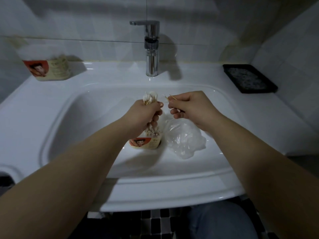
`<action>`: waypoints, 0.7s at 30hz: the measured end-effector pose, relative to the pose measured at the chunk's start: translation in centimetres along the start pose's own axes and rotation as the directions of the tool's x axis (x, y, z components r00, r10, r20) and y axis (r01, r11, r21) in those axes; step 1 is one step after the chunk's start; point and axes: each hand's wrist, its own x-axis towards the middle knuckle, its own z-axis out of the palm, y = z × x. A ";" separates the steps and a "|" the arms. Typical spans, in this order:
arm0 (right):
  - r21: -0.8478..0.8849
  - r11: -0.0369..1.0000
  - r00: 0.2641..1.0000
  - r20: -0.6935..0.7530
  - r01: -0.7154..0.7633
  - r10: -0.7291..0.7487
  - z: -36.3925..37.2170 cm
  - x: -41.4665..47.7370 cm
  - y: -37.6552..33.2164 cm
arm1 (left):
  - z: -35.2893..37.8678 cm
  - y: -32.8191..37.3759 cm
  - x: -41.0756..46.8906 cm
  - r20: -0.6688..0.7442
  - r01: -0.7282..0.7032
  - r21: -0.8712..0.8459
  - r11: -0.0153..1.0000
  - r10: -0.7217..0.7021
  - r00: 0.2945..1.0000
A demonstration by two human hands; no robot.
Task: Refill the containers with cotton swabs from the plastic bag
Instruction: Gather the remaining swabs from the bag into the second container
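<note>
Head view: a bundle of cotton swabs (150, 98) is held upright over the container (146, 143) standing in the sink (57, 118), the fingers (156, 117) of the left hand (145, 114) clamped round it, presumably for lowering in. A few loose swabs (170, 98) are pinched in the fingers of the right hand (189, 107), probably to join the bundle. The plastic bag (185, 139) lies just beside the container.

Dim, bluish, lit from the left. Soft shadows thrown rightward behind faucet (151, 49) and far container (51, 69); small glints along the sink (43, 100) rim. Bowed at the edges (wide-angle lens), slightly blurred throughout.
</note>
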 end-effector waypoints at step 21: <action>-0.392 0.908 0.989 0.075 0.146 -0.126 2.2 -0.4 0.7 | -0.1 0.1 0.4 -0.063 0.025 -0.243 0.970 -0.041 0.997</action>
